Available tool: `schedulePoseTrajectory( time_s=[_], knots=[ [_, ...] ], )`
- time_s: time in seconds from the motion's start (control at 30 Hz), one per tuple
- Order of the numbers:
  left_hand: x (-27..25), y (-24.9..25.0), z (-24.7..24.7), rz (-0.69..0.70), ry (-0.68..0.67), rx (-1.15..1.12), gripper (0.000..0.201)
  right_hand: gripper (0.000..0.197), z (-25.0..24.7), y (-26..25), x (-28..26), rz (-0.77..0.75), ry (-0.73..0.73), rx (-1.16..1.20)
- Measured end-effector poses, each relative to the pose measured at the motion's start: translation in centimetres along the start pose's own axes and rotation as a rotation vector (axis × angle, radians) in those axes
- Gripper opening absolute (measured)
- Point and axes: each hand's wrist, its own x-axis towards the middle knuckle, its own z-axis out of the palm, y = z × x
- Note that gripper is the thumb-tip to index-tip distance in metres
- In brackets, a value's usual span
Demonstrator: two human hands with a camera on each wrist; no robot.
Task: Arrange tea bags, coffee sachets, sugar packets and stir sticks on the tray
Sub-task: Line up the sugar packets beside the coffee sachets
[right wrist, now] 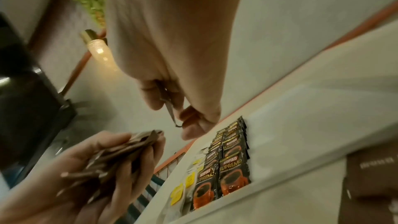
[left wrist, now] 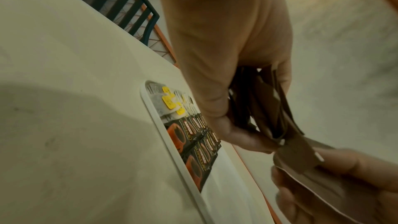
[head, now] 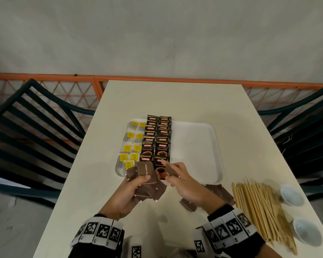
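A white tray (head: pixel 199 146) lies mid-table. Its left side holds tea bags (head: pixel 131 148) with yellow tags and two columns of black coffee sachets (head: pixel 157 138); its right half is bare. My left hand (head: pixel 131 192) grips a fanned stack of brown sugar packets (head: pixel 147 183) just in front of the tray's near edge. My right hand (head: pixel 183 181) pinches a single brown sugar packet (head: pixel 172 171) between thumb and fingers, right beside the stack. In the left wrist view the stack (left wrist: pixel 264 108) sits in the fingers. In the right wrist view the single packet (right wrist: pixel 170 106) shows edge-on.
More brown sugar packets (head: pixel 220 192) lie on the table under my right wrist. A heap of wooden stir sticks (head: pixel 261 207) lies at the right front, with two small white bowls (head: pixel 291 194) beside it. Dark chairs (head: pixel 32 131) flank the table.
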Motion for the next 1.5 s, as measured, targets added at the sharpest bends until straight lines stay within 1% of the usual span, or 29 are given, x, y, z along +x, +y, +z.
schedulePoseTrajectory(
  time_s=[0.03,0.1,0.17,0.23,0.37,0.47,0.57,0.6,0.67,0.7,0.73,0.77,0.83,0.87,0.93,0.97,1.03,1.07,1.13,1.17,1.23,1.3,1.37,1.4,1.5],
  knots=[
    [0.0,0.3,-0.4,0.003,-0.013,-0.006,0.050,0.040,-0.1,-0.2,-0.1,0.016,0.031,0.071],
    [-0.1,0.7,-1.1,0.006,-0.049,-0.013,0.047,0.031,-0.1,-0.4,-0.2,-0.016,0.090,0.229],
    [-0.1,1.1,-1.5,-0.001,-0.071,-0.011,0.043,0.030,0.1,-0.5,-0.2,-0.074,0.136,0.405],
    [-0.1,1.4,-1.8,-0.010,-0.099,-0.010,0.042,0.031,0.5,-0.6,-0.2,-0.090,0.179,0.516],
    [-0.1,1.8,-2.3,-0.027,-0.149,-0.009,0.048,0.020,1.4,-1.0,-0.2,-0.064,0.223,0.559],
    [-0.1,1.9,-2.5,-0.042,-0.173,0.004,0.050,0.020,1.9,-1.1,-0.2,-0.029,0.271,0.505],
    [-0.2,1.7,-2.5,-0.060,-0.189,0.001,0.047,0.008,2.1,-0.7,-0.2,-0.005,0.311,0.530],
    [-0.2,1.6,-2.5,-0.068,-0.192,-0.005,0.046,0.007,2.1,-0.5,-0.1,0.007,0.304,0.573],
    [0.0,1.4,-2.5,-0.087,-0.196,-0.021,0.043,0.016,2.1,-0.1,-0.1,0.002,0.279,0.672],
    [0.1,1.3,-2.5,-0.094,-0.196,-0.028,0.046,0.020,2.2,0.1,0.0,-0.018,0.274,0.700],
    [0.2,1.3,-2.5,-0.104,-0.199,-0.034,0.049,0.022,2.2,0.2,0.0,-0.045,0.288,0.667],
    [0.2,1.3,-2.4,-0.112,-0.205,-0.041,0.049,0.021,2.2,0.3,-0.1,-0.078,0.332,0.570],
    [0.4,1.4,-2.2,-0.116,-0.218,-0.083,0.040,0.019,2.2,0.1,-0.1,-0.160,0.452,0.344],
    [0.4,1.6,-2.0,-0.115,-0.219,-0.108,0.036,0.022,2.2,0.0,-0.1,-0.196,0.490,0.263],
    [0.6,1.8,-1.5,-0.103,-0.218,-0.160,0.040,0.031,2.0,0.3,0.3,-0.231,0.490,0.134],
    [0.7,2.0,-1.2,-0.096,-0.212,-0.182,0.044,0.036,1.7,0.5,0.4,-0.236,0.448,0.102],
    [1.0,2.1,-0.9,-0.062,-0.189,-0.215,0.045,0.041,1.0,0.9,0.5,-0.243,0.326,0.148],
    [1.2,2.2,-0.6,-0.046,-0.185,-0.222,0.045,0.039,0.5,1.0,0.4,-0.248,0.263,0.197],
    [1.7,2.3,0.1,-0.031,-0.184,-0.224,0.043,0.028,-0.5,0.8,0.2,-0.245,0.178,0.295],
    [1.9,2.2,0.4,-0.030,-0.186,-0.226,0.040,0.024,-1.0,0.7,0.2,-0.234,0.179,0.315],
    [2.3,2.1,1.2,-0.031,-0.187,-0.242,0.040,0.022,-1.8,0.8,0.5,-0.208,0.248,0.300],
    [2.5,2.0,2.1,-0.027,-0.184,-0.256,0.044,0.030,-2.5,1.1,1.0,-0.162,0.278,0.340],
    [2.8,1.9,2.5,-0.022,-0.156,-0.238,0.042,0.039,-3.2,1.5,1.5,-0.093,0.264,0.383],
    [2.9,1.8,2.6,-0.024,-0.130,-0.223,0.039,0.039,-3.6,1.7,1.7,-0.059,0.263,0.359],
    [3.3,1.3,1.9,-0.031,-0.031,-0.206,0.022,0.020,-4.9,2.3,2.5,-0.001,0.276,0.261]
  ],
)
